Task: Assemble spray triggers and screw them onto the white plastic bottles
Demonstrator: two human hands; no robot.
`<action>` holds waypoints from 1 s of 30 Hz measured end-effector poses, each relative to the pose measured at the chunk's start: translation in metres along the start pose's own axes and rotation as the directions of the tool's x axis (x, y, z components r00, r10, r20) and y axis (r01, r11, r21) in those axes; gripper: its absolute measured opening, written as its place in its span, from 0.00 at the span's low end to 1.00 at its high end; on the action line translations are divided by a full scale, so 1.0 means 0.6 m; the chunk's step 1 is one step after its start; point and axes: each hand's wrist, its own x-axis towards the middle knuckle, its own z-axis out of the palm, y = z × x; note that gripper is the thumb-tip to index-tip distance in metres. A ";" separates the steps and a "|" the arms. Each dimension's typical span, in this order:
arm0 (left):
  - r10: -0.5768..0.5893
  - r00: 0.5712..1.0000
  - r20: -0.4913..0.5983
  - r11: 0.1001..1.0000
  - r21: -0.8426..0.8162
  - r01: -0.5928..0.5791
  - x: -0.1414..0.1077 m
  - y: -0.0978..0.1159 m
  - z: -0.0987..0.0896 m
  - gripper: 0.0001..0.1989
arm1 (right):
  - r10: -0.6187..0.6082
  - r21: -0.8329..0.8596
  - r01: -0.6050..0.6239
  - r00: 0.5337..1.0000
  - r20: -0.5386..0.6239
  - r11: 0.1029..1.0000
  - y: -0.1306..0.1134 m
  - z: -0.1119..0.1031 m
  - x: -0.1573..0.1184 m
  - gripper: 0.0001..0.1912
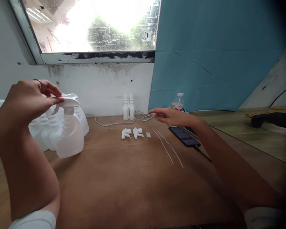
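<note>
At the left, my left hand [30, 98] has its thumb and fingers closed on the top of the white trigger head of a spray bottle [70, 136]. That translucent bottle stands upright on the brown table, in front of several similar bottles [43, 133]. My right hand [171, 117] is held out palm down with its fingers stretched and nothing visible in it. Below and left of it lie two white trigger sprayer heads [126, 133] and two small white rings [148, 135]. Two thin white tubes [165, 147] lie nearer the table's middle.
Two slim white bottles [125, 108] stand against the wall, with a pale cable [107, 124] running past them. A phone [184, 136] on a black cord lies under my right forearm. Behind my right hand is a clear drink bottle [180, 98]. A blue sheet [205, 57] hangs at the right.
</note>
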 end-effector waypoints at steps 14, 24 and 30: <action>0.641 0.767 -0.006 0.304 -0.916 -0.261 -0.143 0.175 0.066 0.11 | -0.056 0.630 0.225 0.959 -0.277 0.744 -0.161 0.017 -0.060 0.15; 0.750 0.583 0.313 0.413 -0.910 -0.042 -0.117 0.180 0.191 0.40 | 0.375 0.847 0.190 0.833 -0.407 0.497 -0.123 0.008 -0.032 0.16; 0.726 0.337 0.600 0.555 -0.800 0.228 -0.127 0.180 0.238 0.37 | 0.436 0.873 0.301 0.774 -0.458 0.383 -0.092 0.006 -0.010 0.12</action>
